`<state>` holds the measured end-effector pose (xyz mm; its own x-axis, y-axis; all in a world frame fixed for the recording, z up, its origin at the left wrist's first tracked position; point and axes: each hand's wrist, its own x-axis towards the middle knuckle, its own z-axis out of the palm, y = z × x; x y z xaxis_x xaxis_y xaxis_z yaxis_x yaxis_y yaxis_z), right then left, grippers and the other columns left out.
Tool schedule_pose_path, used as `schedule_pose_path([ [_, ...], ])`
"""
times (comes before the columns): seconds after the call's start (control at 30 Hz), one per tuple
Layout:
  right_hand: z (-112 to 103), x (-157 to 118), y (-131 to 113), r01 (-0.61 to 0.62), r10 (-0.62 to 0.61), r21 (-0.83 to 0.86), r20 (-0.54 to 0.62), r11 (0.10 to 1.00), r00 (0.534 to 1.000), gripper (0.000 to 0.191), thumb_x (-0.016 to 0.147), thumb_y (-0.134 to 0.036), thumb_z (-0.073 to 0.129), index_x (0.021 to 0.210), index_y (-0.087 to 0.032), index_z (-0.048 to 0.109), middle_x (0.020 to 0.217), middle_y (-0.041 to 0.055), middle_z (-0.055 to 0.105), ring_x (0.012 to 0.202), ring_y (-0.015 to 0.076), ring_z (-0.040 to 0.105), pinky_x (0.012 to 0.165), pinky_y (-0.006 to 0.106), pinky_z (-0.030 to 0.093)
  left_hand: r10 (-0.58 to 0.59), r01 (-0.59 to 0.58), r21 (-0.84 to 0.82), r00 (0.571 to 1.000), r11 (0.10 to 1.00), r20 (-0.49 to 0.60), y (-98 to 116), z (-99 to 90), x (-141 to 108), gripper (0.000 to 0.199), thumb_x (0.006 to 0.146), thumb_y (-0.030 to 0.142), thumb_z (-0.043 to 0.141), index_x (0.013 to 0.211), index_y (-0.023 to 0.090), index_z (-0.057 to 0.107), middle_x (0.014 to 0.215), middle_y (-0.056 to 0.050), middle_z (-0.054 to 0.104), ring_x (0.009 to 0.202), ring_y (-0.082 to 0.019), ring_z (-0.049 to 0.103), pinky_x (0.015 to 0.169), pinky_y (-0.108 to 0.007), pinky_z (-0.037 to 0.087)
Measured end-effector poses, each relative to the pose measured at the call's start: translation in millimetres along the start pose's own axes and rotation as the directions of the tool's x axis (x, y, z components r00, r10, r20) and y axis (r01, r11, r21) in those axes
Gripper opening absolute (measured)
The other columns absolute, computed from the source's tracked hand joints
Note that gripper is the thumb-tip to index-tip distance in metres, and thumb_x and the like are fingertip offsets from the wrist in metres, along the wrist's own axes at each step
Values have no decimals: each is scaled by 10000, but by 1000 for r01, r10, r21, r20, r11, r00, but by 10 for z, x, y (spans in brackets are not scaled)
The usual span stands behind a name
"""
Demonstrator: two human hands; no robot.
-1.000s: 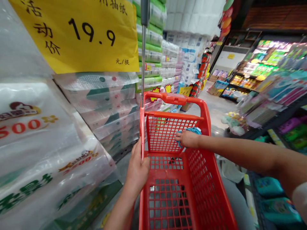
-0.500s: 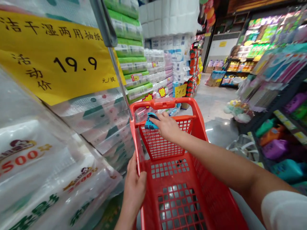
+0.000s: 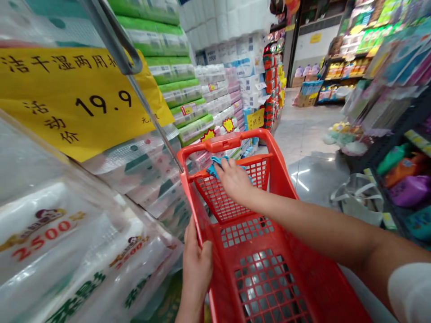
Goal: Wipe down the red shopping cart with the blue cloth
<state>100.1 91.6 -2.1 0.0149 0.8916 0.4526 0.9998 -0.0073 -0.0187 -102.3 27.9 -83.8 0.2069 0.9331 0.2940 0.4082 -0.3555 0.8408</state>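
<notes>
A red plastic shopping basket [image 3: 232, 251] with grid panels fills the lower middle, its long grey and metal pull handle [image 3: 155, 119] slanting up to the left. My left hand [image 3: 198, 264] is wrapped round the basket's left rim. At the far end, my right hand [image 3: 235, 179] presses a blue cloth [image 3: 213, 169] against the top of the far grid panel. Part of the cloth shows on both sides of the fingers; the rest lies hidden under the palm.
Stacked tissue packs [image 3: 168, 67] and a yellow price sign [image 3: 81, 98] stand close on the left, with white plastic packs [image 3: 50, 224] below. On the right is a shelf of colourful goods [image 3: 407, 188]. Grey floor [image 3: 303, 130] runs ahead.
My right hand has shifted slightly along the far panel, and the cloth is now spread wider beneath it. The view has shifted, with the pull handle appearing further left.
</notes>
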Motion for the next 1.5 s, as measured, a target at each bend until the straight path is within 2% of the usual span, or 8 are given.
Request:
schedule_pose_path([
  [0.2, -48, 156, -216, 280, -279, 121, -26, 952, 960, 357, 992, -196, 372, 1269, -214, 597, 1240, 101, 580, 1131, 251, 465, 841, 337, 514, -24, 24, -4, 1000, 1000, 8, -47, -30, -23, 688, 843, 158, 443, 1517, 250, 340, 1576, -67, 396, 1494, -252, 326, 1259, -486, 220],
  [0.4, -90, 68, 4, -82, 80, 136, 26, 987, 996, 341, 947, -216, 457, 1239, -172, 627, 1183, 153, 582, 1086, 294, 492, 870, 402, 498, -7, 7, -4, 1000, 1000, 24, -41, -20, -69, 679, 868, 166, 435, 1530, 271, 328, 1576, -47, 402, 1494, -242, 328, 1251, -455, 259],
  [0.6, 48, 277, -514, 66, -64, 358, -18, 931, 998, 363, 972, -225, 421, 1291, -210, 596, 1236, 123, 537, 1132, 263, 473, 957, 401, 481, 0, -2, -50, 999, 999, -37, -7, 46, -66, 686, 821, 150, 453, 1502, 208, 393, 1555, -81, 430, 1464, -239, 373, 1253, -441, 248],
  [0.83, 400, -461, -617, -2, -102, 757, 91, 653, 991, 642, 859, -126, 493, 1489, -210, 407, 1319, 120, 447, 1183, 230, 512, 1057, 410, 465, 7, -13, -80, 997, 997, -73, 16, 58, -90, 682, 804, 164, 493, 1482, 217, 436, 1529, -81, 467, 1435, -246, 411, 1240, -442, 275],
  [0.93, 501, -468, -613, -74, -42, 832, 116, 549, 992, 609, 861, -126, 468, 1468, -169, 446, 1340, 130, 445, 1264, 231, 475, 1124, 401, 413, 15, -21, -82, 997, 996, -76, 31, 69, -87, 686, 807, 165, 498, 1487, 222, 429, 1520, -83, 476, 1425, -246, 425, 1229, -441, 296],
  [1.1, 730, -400, -695, -245, 94, 843, 228, 479, 969, 608, 843, -83, 444, 1446, -169, 458, 1355, 118, 488, 1277, 188, 478, 1149, 366, 377, 15, -21, -80, 997, 997, -75, 53, 83, -65, 664, 818, 177, 508, 1477, 219, 438, 1497, -87, 494, 1418, -245, 434, 1212, -425, 330],
  [1.3, 984, -514, -745, -476, 112, 762, 479, 440, 871, 283, 799, -46, 492, 967, -193, 667, 833, 11, 655, 855, 167, 619, 822, 296, 535, 27, -29, -48, 998, 998, -54, 92, 74, -63, 630, 855, 180, 479, 1481, 242, 432, 1481, -63, 512, 1405, -227, 450, 1201, -407, 352],
  [1.5, 964, -374, -763, -537, 191, 752, 504, 383, 842, 269, 970, -255, 511, 1220, -199, 594, 1229, 64, 618, 1114, 174, 584, 994, 366, 492, 59, -57, 54, 998, 997, -28, 131, 40, -51, 627, 883, 191, 482, 1502, 241, 399, 1501, -72, 502, 1419, -235, 442, 1203, -414, 357],
])
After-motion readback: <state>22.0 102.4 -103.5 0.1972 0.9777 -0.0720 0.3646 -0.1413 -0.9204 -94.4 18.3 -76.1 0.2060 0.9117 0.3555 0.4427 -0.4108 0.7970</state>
